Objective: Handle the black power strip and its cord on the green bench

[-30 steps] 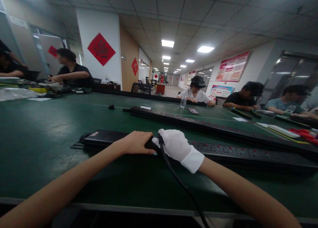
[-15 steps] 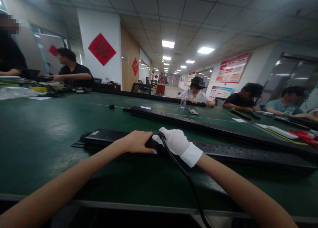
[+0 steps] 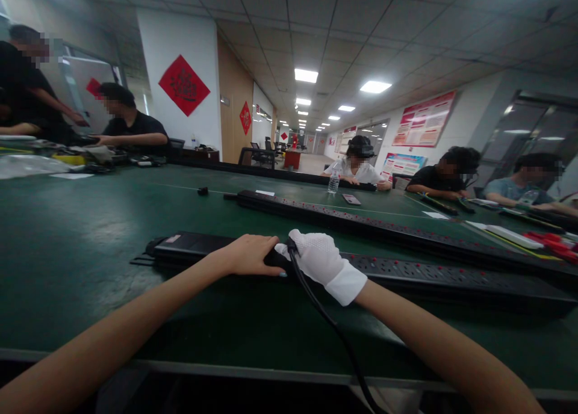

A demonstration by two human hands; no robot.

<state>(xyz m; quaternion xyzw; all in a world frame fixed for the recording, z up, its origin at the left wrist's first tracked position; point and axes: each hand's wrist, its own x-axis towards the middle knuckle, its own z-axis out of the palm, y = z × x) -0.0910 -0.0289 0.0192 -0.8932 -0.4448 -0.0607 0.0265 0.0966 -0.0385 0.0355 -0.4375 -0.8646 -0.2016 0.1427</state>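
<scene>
A long black power strip (image 3: 419,275) with rows of sockets and small red switches lies across the green table in front of me. Bare, my left hand (image 3: 250,254) grips the strip's body, fingers over the far side and thumb along the near side. Just right of it, my right hand (image 3: 316,257), in a white glove, closes around a black plug (image 3: 292,245) at the strip. From the plug a black cord (image 3: 332,324) runs down over the table's front edge. The glove hides the socket, so how far the plug is in cannot be seen.
Behind lies a second long power strip (image 3: 343,218). A water bottle (image 3: 333,180), a phone (image 3: 351,199) and a small black object (image 3: 203,191) stand or lie farther back. Several people sit around the table; one person (image 3: 27,83) is at the far left.
Both hands stay in nearly the same place on the power strip and plug. At the far left, a person has come further into view with an arm stretched forward.
</scene>
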